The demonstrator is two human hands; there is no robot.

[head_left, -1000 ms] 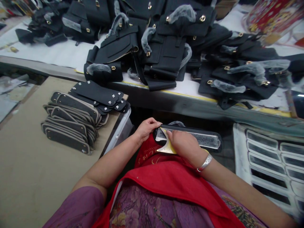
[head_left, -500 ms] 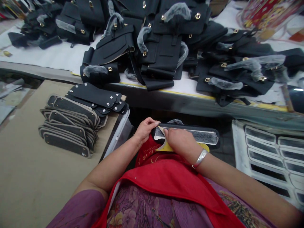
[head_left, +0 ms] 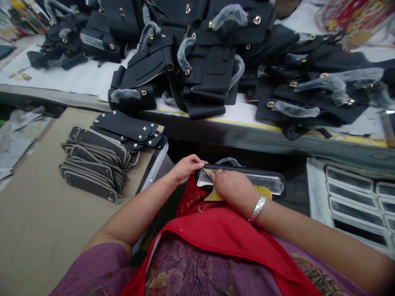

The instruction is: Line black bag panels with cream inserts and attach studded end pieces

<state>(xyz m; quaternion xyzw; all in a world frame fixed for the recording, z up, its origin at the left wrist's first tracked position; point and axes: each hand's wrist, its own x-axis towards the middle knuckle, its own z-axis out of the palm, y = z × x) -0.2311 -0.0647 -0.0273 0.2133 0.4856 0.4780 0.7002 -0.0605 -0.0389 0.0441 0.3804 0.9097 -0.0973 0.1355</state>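
Bench edge (head_left: 237,123) beyond held bag (head_left: 266,181)

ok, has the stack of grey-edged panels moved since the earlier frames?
No. The stack of grey-edged panels keeps its place on the tan board, beside the black panels; frame shift looks like camera movement.

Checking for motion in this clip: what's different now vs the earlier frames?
Right hand has shifted slightly left along the black piece. The yellow tool looks tilted differently: less of its pale front shows. Nothing newly gripped or released. Left hand stays at the piece's left end; the grey-edged stack and black bags look unmoved, apart from slight camera drift.
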